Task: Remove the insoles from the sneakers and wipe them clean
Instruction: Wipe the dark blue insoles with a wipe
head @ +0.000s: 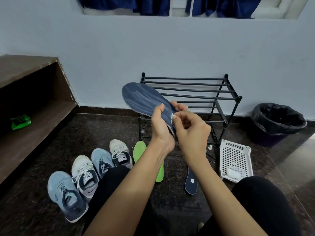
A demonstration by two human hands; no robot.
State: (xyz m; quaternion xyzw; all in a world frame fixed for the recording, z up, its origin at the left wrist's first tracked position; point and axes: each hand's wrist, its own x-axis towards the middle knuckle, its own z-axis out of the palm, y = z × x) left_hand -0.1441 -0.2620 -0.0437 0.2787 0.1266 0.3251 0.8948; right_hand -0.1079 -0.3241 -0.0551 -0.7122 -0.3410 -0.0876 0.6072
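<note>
I hold a dark blue insole (144,97) with pale wet streaks up in front of me, toe pointing up and left. My left hand (162,128) grips its heel end. My right hand (190,128) pinches a small white wipe (173,116) against the insole near the heel. On the floor lie a green insole (144,157) and another dark blue insole (191,182). Several sneakers stand in a row at lower left: a blue one (66,195), a white one (85,176), a second blue one (102,160) and a second white one (120,153).
A black metal shoe rack (221,92) stands against the wall behind my hands. A white plastic basket (235,159) lies at right, a black-lined bin (277,123) beyond it. A brown wooden shelf (34,106) at left holds a green packet (20,121). My black-clad knees fill the bottom.
</note>
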